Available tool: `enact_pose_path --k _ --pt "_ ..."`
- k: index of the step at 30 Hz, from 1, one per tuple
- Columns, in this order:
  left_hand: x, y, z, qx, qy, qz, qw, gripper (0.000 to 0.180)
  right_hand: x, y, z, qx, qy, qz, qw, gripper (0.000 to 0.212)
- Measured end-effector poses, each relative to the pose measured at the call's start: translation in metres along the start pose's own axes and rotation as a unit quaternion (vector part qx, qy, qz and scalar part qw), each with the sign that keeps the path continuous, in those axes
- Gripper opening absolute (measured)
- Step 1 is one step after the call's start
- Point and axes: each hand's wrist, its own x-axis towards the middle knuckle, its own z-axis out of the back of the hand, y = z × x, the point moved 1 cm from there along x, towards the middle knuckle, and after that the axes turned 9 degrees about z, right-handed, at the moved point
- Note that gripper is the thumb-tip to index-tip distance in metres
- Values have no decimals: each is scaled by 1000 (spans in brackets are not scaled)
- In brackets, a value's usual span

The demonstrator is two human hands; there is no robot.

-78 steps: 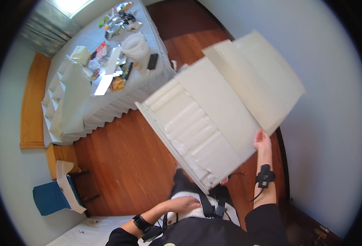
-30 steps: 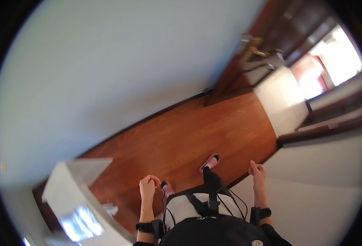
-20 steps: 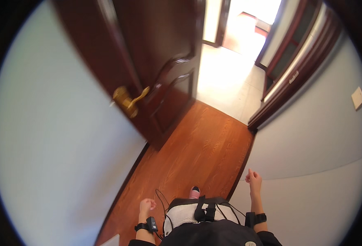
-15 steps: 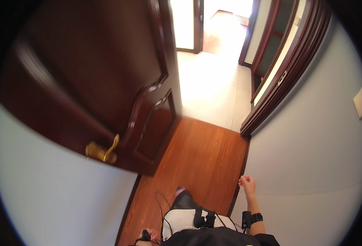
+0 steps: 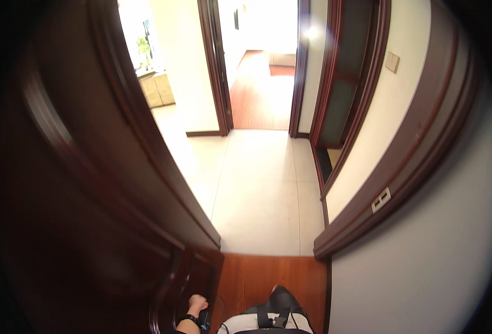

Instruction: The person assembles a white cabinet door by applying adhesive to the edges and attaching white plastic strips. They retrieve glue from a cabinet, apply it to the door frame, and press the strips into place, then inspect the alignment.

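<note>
Strong light pours from the far room (image 5: 262, 89), its upper part bleached white; the door (image 5: 107, 183) is dim, streaked with glare; the doorframe (image 5: 418, 142) bows; corners fall black.

Left hand (image 5: 198, 302) now nearer door (image 5: 107, 183)

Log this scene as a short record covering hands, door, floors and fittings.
Left hand: low in view, nearest the door; no held object visible, contact unclear
Right hand: out of view
Door: dark brown, panelled, standing open at left
Near floor: reddish-brown wood
Floor beyond: pale tiles
Door frame: dark brown, at right, bearing a metal strike plate
Wall plate: small, squarish, on the pale wall past the frame
</note>
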Motion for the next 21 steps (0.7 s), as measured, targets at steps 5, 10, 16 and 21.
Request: enact_pose_path --k 5,10,16,21 --pt "76 -270 -4 -211 106 -128 963 21 54 153 -13 49 -33 0 998 33" --pt "113 -407 -11 -255 106 -79 958 26 130 324 -23 34 -24 -8 999 37" --pt "166 -441 40 -362 85 42 927 20 259 649 -33 -189 -28 453 871 34" --pt "272 -423 83 -535 51 204 818 18 283 959 -129 62 -17 472 879 33"
